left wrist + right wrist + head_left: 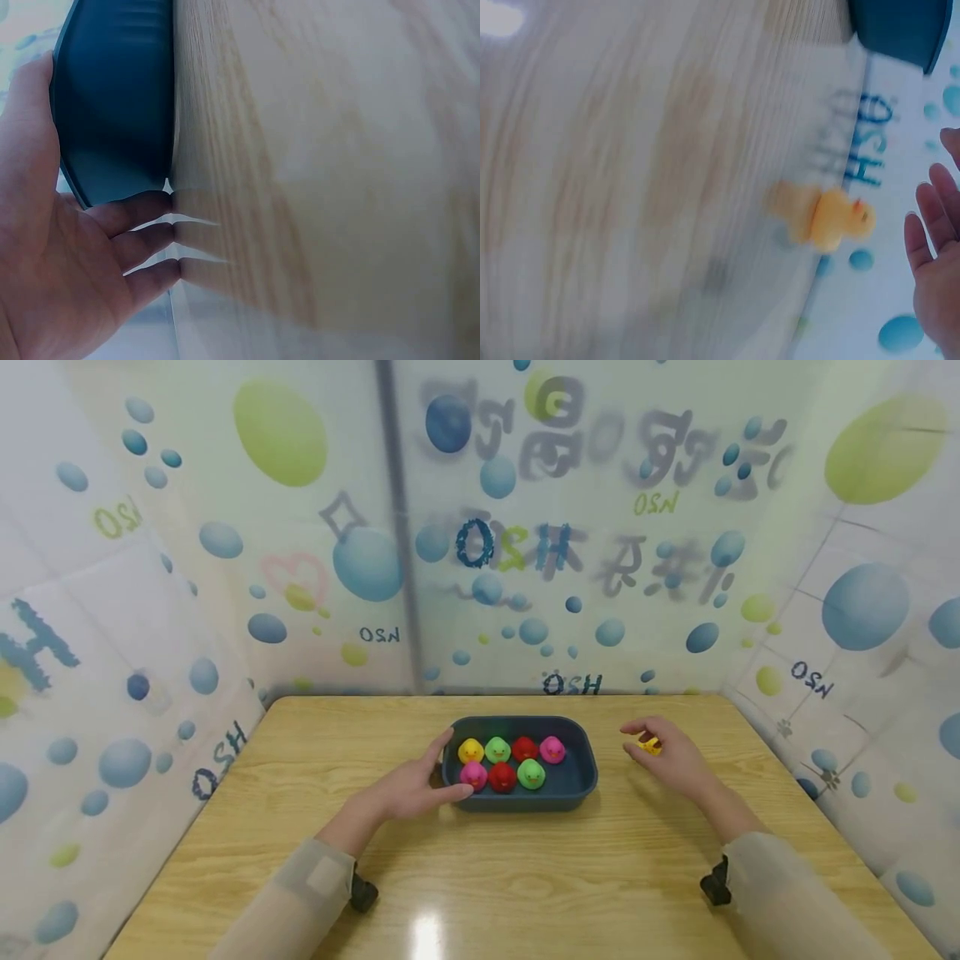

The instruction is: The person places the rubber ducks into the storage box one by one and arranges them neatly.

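A dark blue rectangular bin (577,785) sits on the table with several small rubber ducks in it: yellow (471,751), green (531,774), red (502,777) and pink (552,749). At its left end is my left hand (411,787), thumb along the front rim and index finger beside the left wall. The left wrist view shows this hand's (67,255) other fingers loosely extended, tips near the tabletop. Right of the bin, my right hand (670,760) hovers by a yellow rubber duck (832,219) standing on the table. Apart from that duck, its fingers (936,214) hold nothing.
The wooden table (525,877) ends at a back edge against a patterned curtain (480,635) with blue and green dots. More curtain hangs on both sides. Black wrist devices (363,892) are strapped at both sleeves.
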The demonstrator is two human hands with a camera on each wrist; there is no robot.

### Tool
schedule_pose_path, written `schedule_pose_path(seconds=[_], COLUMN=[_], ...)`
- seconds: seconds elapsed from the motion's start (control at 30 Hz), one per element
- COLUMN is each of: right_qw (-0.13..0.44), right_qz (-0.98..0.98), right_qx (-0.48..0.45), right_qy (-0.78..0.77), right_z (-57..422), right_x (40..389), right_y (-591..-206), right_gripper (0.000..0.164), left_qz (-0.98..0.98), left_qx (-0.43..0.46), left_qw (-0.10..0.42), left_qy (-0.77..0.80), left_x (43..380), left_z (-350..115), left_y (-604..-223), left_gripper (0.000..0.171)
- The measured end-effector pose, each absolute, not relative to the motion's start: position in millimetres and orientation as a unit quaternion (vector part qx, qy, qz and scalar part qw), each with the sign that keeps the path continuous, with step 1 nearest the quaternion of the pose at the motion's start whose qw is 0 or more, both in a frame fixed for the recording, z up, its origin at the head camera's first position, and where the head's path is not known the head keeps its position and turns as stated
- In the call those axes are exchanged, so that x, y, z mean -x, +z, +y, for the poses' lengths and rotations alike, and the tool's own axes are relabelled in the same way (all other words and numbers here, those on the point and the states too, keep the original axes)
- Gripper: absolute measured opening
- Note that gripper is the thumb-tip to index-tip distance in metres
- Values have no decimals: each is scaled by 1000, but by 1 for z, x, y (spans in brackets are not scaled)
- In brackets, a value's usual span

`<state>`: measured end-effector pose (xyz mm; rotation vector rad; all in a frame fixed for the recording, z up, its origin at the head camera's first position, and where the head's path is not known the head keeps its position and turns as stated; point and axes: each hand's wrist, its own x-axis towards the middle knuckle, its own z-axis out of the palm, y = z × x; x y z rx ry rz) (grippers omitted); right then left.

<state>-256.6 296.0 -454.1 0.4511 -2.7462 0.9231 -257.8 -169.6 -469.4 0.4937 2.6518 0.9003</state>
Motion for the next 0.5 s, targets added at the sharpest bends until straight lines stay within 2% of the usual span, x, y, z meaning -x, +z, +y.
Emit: schedule_pose_path(seconds=[0.27,0.5], right_qw=[84,40], right_qz=[-940,-944], right_qx=[-126,-107], right_qy=[307,309], right_z=[331,343], right_x=[256,257], right_y=[-459,-464], right_gripper=[39,50], left_qz=[923,924], left_qx=[-171,-168], left_qw=[147,149], left_qy=[312,309], left_x=[257,259], left_z=[-169,-169], left_y=[-467,-469], left_gripper=[114,115])
